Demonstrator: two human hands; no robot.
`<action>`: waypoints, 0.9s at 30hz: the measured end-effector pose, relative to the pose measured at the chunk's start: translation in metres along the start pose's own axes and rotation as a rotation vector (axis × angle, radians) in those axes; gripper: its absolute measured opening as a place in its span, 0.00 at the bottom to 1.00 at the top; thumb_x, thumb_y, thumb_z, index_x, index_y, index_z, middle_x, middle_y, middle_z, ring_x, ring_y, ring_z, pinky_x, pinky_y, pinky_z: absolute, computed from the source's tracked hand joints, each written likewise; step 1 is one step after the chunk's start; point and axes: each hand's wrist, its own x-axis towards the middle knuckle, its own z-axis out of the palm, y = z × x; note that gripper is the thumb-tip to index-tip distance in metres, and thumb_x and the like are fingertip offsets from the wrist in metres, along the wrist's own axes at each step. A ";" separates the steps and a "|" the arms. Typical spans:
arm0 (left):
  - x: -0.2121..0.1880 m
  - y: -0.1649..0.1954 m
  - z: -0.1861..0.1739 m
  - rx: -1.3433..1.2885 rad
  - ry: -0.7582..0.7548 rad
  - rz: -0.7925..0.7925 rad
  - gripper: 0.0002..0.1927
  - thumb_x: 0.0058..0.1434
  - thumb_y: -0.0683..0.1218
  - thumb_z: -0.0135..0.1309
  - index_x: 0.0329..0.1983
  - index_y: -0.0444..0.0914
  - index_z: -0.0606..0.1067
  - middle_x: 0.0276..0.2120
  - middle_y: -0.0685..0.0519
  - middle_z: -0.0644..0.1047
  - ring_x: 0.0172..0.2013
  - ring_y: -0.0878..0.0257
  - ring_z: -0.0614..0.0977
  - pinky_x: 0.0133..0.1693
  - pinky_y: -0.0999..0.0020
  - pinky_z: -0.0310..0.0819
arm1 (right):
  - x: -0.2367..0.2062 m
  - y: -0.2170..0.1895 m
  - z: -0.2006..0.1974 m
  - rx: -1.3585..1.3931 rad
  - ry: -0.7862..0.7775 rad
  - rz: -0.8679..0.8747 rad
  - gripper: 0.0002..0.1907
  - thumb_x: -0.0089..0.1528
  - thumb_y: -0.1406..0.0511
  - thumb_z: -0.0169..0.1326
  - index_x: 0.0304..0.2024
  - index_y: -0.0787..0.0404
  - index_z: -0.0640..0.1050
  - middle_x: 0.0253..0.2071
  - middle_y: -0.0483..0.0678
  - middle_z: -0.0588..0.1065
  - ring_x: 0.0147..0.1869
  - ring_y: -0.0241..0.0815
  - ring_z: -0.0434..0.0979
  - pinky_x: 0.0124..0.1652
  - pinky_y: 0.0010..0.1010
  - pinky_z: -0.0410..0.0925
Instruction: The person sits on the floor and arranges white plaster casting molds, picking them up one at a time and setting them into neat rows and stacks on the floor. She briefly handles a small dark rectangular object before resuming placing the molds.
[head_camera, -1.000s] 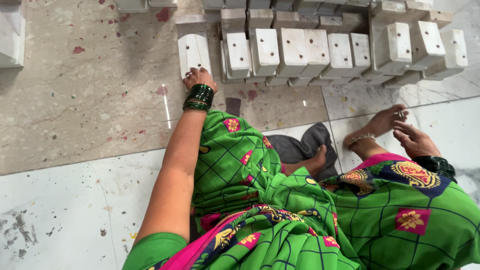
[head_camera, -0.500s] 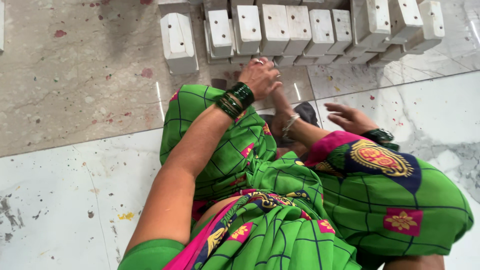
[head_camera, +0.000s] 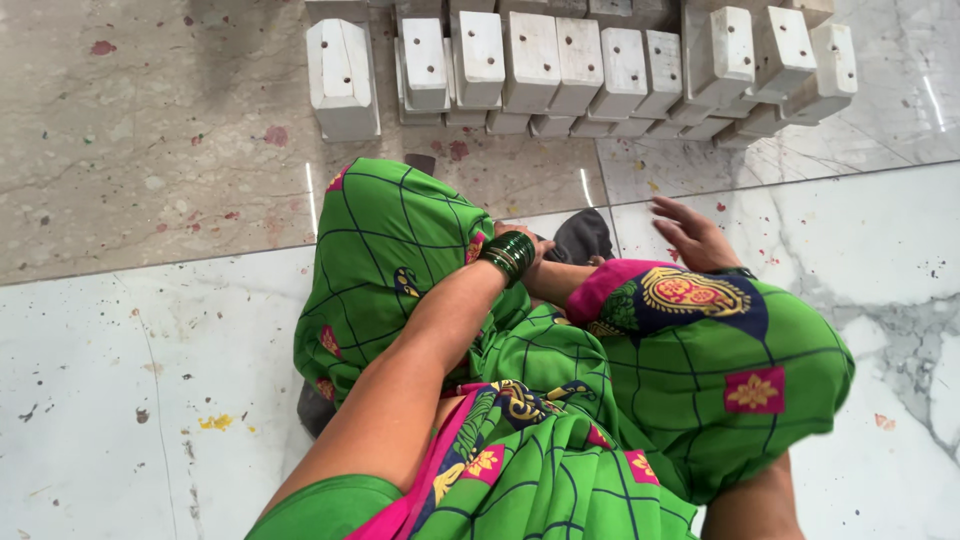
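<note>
I sit on the floor in a green checked sari (head_camera: 400, 240) with my knees folded. My left hand (head_camera: 538, 250), with dark green bangles on its wrist, lies low between my knees by a dark grey cloth (head_camera: 585, 235). Its fingers are mostly hidden behind the wrist. My right hand (head_camera: 690, 235) hovers just past my right knee with its fingers spread and nothing in it. A row of several white moulded blocks (head_camera: 560, 65) stands on the floor ahead, out of both hands' touch. One white block (head_camera: 342, 65) stands apart at the row's left end.
The floor is beige speckled stone (head_camera: 150, 150) at the back and white marble tile (head_camera: 130, 380) near me, both dotted with paint spots. More blocks are stacked behind the front row at the upper right (head_camera: 790, 50).
My left hand has drawn back from the floor near the blocks to between my knees. My right hand has lifted off my foot and spread open.
</note>
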 end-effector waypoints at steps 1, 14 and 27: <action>0.001 -0.003 0.003 -0.009 -0.014 -0.035 0.29 0.70 0.65 0.33 0.56 0.49 0.79 0.51 0.46 0.81 0.54 0.48 0.80 0.61 0.44 0.63 | -0.003 0.011 -0.007 0.061 0.028 -0.057 0.27 0.70 0.62 0.49 0.71 0.59 0.66 0.65 0.53 0.73 0.65 0.41 0.74 0.55 0.32 0.68; -0.013 -0.002 0.003 -0.035 -0.116 -0.089 0.24 0.68 0.62 0.43 0.52 0.45 0.80 0.50 0.44 0.81 0.52 0.47 0.81 0.56 0.47 0.69 | -0.056 0.091 -0.107 0.264 0.545 0.060 0.24 0.73 0.64 0.49 0.71 0.62 0.67 0.64 0.53 0.73 0.61 0.41 0.76 0.54 0.32 0.72; 0.032 -0.023 0.029 -0.137 -0.141 -0.044 0.21 0.67 0.59 0.53 0.48 0.40 0.82 0.49 0.43 0.81 0.51 0.46 0.82 0.51 0.49 0.76 | 0.076 0.021 0.004 -0.244 0.298 -0.170 0.25 0.65 0.66 0.58 0.66 0.54 0.73 0.60 0.52 0.78 0.57 0.45 0.78 0.52 0.37 0.72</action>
